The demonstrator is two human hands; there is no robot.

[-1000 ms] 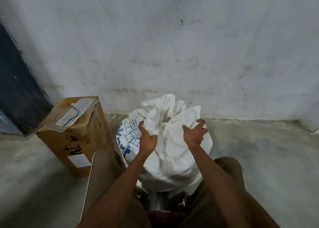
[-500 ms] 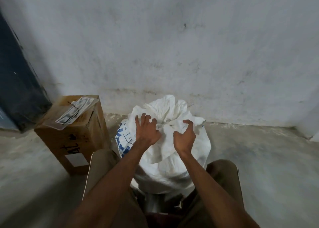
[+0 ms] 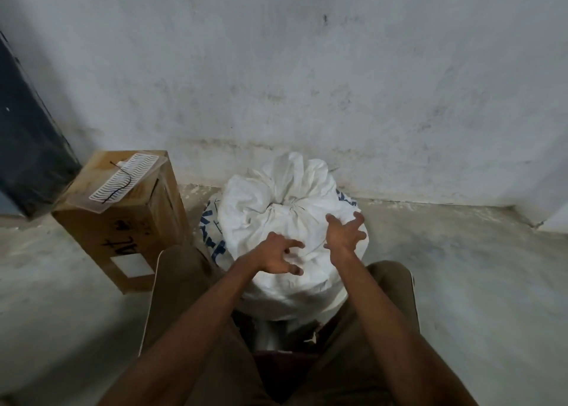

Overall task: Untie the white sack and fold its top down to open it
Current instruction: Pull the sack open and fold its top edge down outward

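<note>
A full white sack (image 3: 261,215) with blue print on its left side stands on the floor between my knees, against the wall. Its top is gathered into a cinched neck (image 3: 284,204), and loose ruffled fabric fans out behind that. My left hand (image 3: 278,258) hovers over the sack's near side, fingers curled and spread, holding nothing. My right hand (image 3: 345,232) is just to the right of it, fingers splayed above the sack's front right shoulder, also holding nothing. Both hands sit a little nearer to me than the cinched neck.
A cardboard box (image 3: 123,230) stands left of the sack, with a white perforated plastic piece (image 3: 124,179) and a dark cord on top. A dark panel (image 3: 27,150) leans at far left. A stained wall (image 3: 307,82) rises close behind. Bare concrete floor (image 3: 461,267) spreads right.
Both hands let go of the sack's fabric, opened and drew back toward me. The sack's top now lies gathered and tipped toward the wall.
</note>
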